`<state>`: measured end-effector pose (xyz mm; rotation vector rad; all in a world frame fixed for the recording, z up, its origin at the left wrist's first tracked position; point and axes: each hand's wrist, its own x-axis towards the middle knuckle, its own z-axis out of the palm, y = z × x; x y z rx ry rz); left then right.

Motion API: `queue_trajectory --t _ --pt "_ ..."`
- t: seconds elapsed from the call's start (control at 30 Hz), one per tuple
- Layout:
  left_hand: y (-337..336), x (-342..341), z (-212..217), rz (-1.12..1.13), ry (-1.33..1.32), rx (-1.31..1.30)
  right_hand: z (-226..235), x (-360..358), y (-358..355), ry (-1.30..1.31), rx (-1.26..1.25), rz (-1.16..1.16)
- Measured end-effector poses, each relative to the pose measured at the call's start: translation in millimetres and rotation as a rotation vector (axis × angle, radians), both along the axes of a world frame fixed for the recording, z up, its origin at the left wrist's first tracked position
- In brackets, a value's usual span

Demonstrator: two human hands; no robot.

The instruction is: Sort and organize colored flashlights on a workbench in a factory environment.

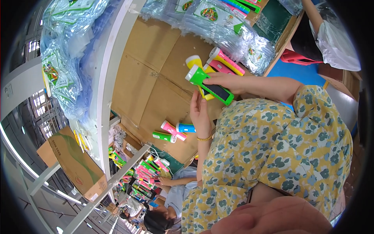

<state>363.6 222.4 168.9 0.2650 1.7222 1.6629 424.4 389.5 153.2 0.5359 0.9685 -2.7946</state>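
While both hands sit over the cardboard-covered bench [148, 78], state per item:
right hand: [226, 81] clenched around the green flashlight [209, 84], fingers across its dark side panel
green flashlight: held in the air above the bench, lens end pointing up-left, tilted
left hand: [200, 115] released, palm flat and fingers straight, just under the green flashlight; contact with it can't be told; gold bracelet [205, 138] on the wrist
yellow flashlight: [196, 64] behind the green one, partly hidden, lying next to two pink flashlights [226, 62]
loose group: green [163, 137], pink [173, 130] and blue [185, 127] flashlights lying together on the bench, near the left wrist
plastic bags: [222, 27] stack of clear packaging at the far side of the bench
other people: one arm [311, 15] top right, another person [171, 191] at the lower bench beside more flashlights
cardboard box: [76, 162] lower left, well apart from the hands
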Motion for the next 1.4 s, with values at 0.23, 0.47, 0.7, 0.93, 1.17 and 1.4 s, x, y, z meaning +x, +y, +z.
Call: queue_trajectory --t 0.23,0.47,0.7,0.93,1.17,1.4 --pt "-45.7 -13.8 -60.4 0.15 0.387 -0.473 -34.1 -70.8 65.6 0.119 1.262 -0.14" --pt "-133.4 -3.6 -155.4 0.657 0.164 -0.921 -43.2 -128.4 99.0 -0.245 1.634 0.187" --pt "-154.0 -23.1 -160.6 0.455 0.145 -0.784 -83.8 -117.9 91.8 -0.329 2.069 -0.153" --pt "-194.5 -74.4 -165.3 0.35 0.595 -1.371 -73.3 -106.9 78.2 -0.101 2.084 -0.207" --pt "-187.4 -73.8 -165.7 0.241 0.482 -1.112 -37.6 -55.3 16.8 0.26 1.516 -0.08" --pt "-148.1 -60.8 -162.4 0.193 0.499 -0.858 -60.2 -25.1 -41.7 0.22 0.937 0.402"
